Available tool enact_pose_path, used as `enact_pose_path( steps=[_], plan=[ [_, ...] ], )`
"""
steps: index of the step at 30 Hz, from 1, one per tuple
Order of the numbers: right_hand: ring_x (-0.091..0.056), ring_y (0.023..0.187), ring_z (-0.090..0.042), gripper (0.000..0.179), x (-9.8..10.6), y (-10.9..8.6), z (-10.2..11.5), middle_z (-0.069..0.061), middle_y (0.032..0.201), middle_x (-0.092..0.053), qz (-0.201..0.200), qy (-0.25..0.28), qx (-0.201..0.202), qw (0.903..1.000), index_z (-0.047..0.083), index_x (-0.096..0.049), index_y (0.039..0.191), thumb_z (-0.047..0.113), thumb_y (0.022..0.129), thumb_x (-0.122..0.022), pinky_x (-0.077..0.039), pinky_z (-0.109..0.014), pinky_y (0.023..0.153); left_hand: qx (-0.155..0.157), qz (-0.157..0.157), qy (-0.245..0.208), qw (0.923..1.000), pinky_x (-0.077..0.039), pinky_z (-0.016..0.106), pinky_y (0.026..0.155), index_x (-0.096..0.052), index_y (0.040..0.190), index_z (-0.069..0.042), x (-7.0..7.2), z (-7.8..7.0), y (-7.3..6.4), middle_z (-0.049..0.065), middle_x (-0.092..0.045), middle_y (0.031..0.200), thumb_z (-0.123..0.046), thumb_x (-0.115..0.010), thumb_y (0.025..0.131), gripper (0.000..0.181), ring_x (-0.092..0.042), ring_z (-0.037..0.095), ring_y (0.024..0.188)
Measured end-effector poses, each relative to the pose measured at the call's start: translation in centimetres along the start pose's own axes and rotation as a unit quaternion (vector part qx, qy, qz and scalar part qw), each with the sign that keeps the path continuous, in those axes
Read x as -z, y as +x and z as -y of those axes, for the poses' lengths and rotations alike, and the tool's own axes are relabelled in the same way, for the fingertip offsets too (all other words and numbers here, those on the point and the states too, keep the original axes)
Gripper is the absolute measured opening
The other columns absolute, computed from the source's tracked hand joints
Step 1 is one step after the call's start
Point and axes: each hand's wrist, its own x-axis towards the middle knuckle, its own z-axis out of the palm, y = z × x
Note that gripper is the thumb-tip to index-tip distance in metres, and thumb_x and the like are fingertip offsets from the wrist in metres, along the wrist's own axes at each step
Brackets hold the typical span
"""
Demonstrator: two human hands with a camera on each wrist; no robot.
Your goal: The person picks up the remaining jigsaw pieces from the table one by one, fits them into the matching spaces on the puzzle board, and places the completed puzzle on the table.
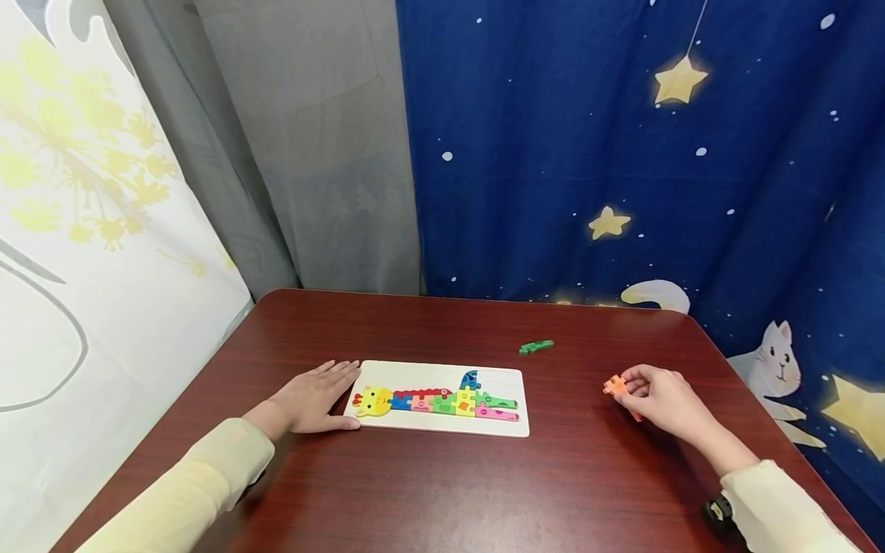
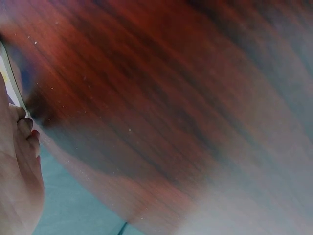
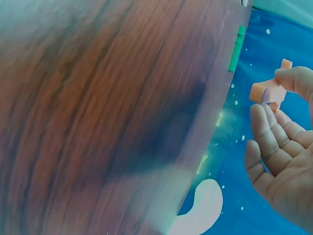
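A giraffe puzzle board [image 1: 408,425] with a pale base lies on the table, several coloured pieces seated in it and a bare outlined patch at its upper right. My left hand [image 1: 314,398] rests flat against the board's left end, fingers straight; in the left wrist view only part of that hand [image 2: 19,166] and a sliver of the board's edge show. Over the right side of the table, my right hand [image 1: 667,399] pinches an orange puzzle piece [image 1: 612,385] between thumb and fingers. The right wrist view shows this orange piece [image 3: 269,91] held above the tabletop.
A loose green puzzle piece [image 1: 536,347] lies beyond the board's upper right corner. The dark red-brown table [image 1: 429,491] reaches back to a grey curtain [image 1: 332,153] and a blue starry curtain [image 1: 539,153]. A white patterned cloth [image 1: 104,307] hangs at the left.
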Motion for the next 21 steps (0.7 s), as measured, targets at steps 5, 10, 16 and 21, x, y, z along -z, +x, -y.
enact_pose_path(
  steps=[5, 10, 16, 21],
  plan=[
    [-0.062, 0.069, -0.012, 0.03, -0.6, 0.8, 0.4, -0.002, 0.081, -0.065, 0.001, 0.033, 0.007, 0.9994, -0.003, -0.065, 0.098, 0.016, 0.08, -0.08, -0.051, -0.021, 0.06, 0.002, 0.001, 0.0, 1.0, -0.021, 0.046, 0.115, -0.035, 0.149, 0.0, 0.1, 0.0, 0.0, 0.015, -0.034, 0.153, -0.081, -0.036, 0.084, 0.104, -0.03, 0.029, 0.141],
    [-0.061, 0.071, -0.012, 0.029, -1.1, 1.7, 0.9, -0.001, 0.083, -0.065, 0.014, 0.061, 0.016, 0.9979, -0.001, -0.066, 0.099, 0.018, 0.081, -0.079, -0.051, -0.021, 0.062, 0.004, 0.004, 0.0, 1.0, -0.022, 0.046, 0.115, -0.035, 0.149, 0.001, 0.1, -0.1, 0.0, 0.015, -0.033, 0.153, -0.082, -0.035, 0.084, 0.105, -0.03, 0.03, 0.141],
    [-0.061, 0.073, -0.013, 0.028, -2.1, 2.7, 1.3, -0.001, 0.082, -0.065, 0.029, 0.088, 0.04, 0.9949, 0.0, -0.066, 0.1, 0.016, 0.08, -0.08, -0.051, -0.022, 0.064, 0.008, 0.005, -0.005, 0.9999, -0.022, 0.047, 0.115, -0.035, 0.149, 0.0, 0.2, -0.1, -0.1, 0.015, -0.034, 0.153, -0.081, -0.036, 0.083, 0.105, -0.03, 0.03, 0.141],
    [-0.06, 0.074, -0.013, 0.027, -2.9, 3.4, 1.6, 0.0, 0.082, -0.064, 0.047, 0.102, 0.056, 0.9922, 0.001, -0.066, 0.099, 0.013, 0.079, -0.08, -0.051, -0.022, 0.064, 0.008, 0.006, -0.002, 0.9999, -0.022, 0.046, 0.115, -0.034, 0.149, 0.0, 0.1, -0.1, -0.1, 0.015, -0.033, 0.153, -0.082, -0.035, 0.083, 0.105, -0.029, 0.03, 0.141]
  ],
)
